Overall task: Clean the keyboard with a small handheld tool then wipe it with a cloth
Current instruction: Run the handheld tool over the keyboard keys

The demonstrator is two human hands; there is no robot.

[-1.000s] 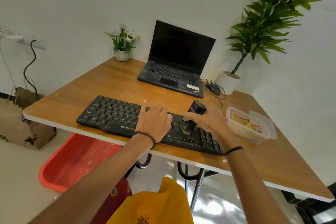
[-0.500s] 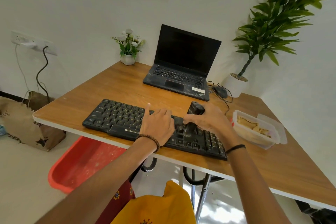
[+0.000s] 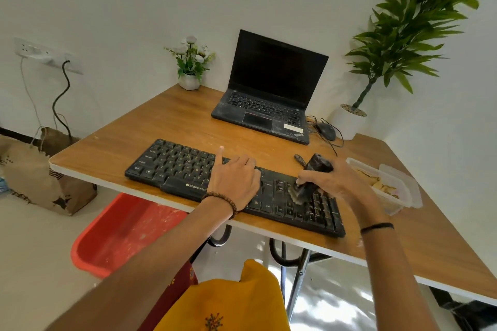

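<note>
A black keyboard point(image 3: 177, 169) lies along the near edge of the wooden desk point(image 3: 166, 126). My left hand point(image 3: 234, 180) rests flat on its middle keys, fingers straight and forefinger pointing away. My right hand point(image 3: 338, 183) grips a small black handheld brush point(image 3: 312, 172), its bristled head pressed onto the keys left of the number pad. No cloth is in view.
A dusty open laptop point(image 3: 269, 94) stands behind the keyboard, with a wired mouse point(image 3: 326, 130) to its right. A clear plastic container point(image 3: 387, 185) sits just right of my right hand. A small flower pot point(image 3: 189, 80), a tall potted plant point(image 3: 349, 121) and a red tub point(image 3: 121, 231) under the desk are nearby.
The brush head has shifted a little rightward and nearer along the keys. My left hand stays pressed on the keyboard. The camera view has drifted.
</note>
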